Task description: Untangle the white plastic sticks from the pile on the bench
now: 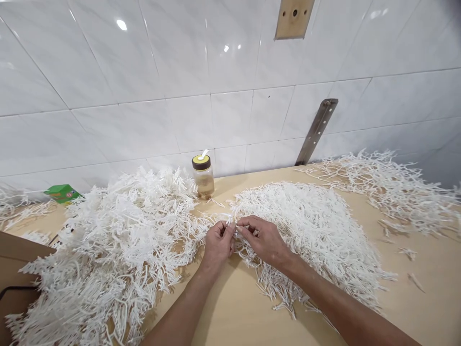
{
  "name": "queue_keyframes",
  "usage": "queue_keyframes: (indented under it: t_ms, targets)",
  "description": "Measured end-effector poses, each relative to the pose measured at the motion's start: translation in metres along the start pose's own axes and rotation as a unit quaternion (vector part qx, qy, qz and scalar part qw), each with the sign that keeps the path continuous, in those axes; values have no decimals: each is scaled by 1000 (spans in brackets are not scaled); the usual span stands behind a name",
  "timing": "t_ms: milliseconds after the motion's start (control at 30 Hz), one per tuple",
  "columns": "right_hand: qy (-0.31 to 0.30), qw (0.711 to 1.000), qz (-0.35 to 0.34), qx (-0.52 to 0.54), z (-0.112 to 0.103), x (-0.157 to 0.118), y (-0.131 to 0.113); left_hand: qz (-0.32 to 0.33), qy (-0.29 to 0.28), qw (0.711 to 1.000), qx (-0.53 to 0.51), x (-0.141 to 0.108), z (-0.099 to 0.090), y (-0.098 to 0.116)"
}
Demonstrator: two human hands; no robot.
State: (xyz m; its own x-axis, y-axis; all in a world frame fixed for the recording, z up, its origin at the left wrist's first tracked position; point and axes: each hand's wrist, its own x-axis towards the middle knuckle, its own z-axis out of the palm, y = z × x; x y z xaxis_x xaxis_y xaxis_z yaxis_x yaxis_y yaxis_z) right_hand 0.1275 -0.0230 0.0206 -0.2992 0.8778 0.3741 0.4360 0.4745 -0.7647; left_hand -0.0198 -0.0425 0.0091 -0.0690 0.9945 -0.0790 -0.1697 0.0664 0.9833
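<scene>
My left hand [218,242] is closed in a pinch around a thin white plastic sprig [229,219], with its tip showing above the fingers. Thumb and forefinger of my right hand [267,241] press together right beside it; whatever sits between them is too small to make out. Fingertips of both hands nearly meet over the table. On the left spreads a big loose heap of feathery white plastic sprigs [118,240]. A denser pile of white sprigs [317,230] lies to the right, partly behind my right forearm.
Behind the hands stands a clear jar [205,185] with a dark-rimmed yellow lid. Bare white stems [406,192] are tangled at the far right of the wooden table [432,298]. A green box [62,193] sits at back left. A metal strip [317,130] leans on the tiled wall.
</scene>
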Motion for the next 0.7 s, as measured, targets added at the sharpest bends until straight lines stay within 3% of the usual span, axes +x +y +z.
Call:
queue_keyframes:
  t_ms: [133, 300, 567, 700]
  targets:
    - [19, 999, 14, -24, 3, -2, 3, 33, 2, 998, 51, 4, -2, -11]
    - [11, 998, 4, -68, 4, -5, 3, 108, 45, 977, 177, 7, -5, -23]
    - [-8, 991, -54, -122, 6, -8, 5, 109, 44, 966, 232, 3, -2, -16]
    - [-6, 987, -55, -152, 8, -9, 4, 146, 72, 945, 285, 0, -1, -16]
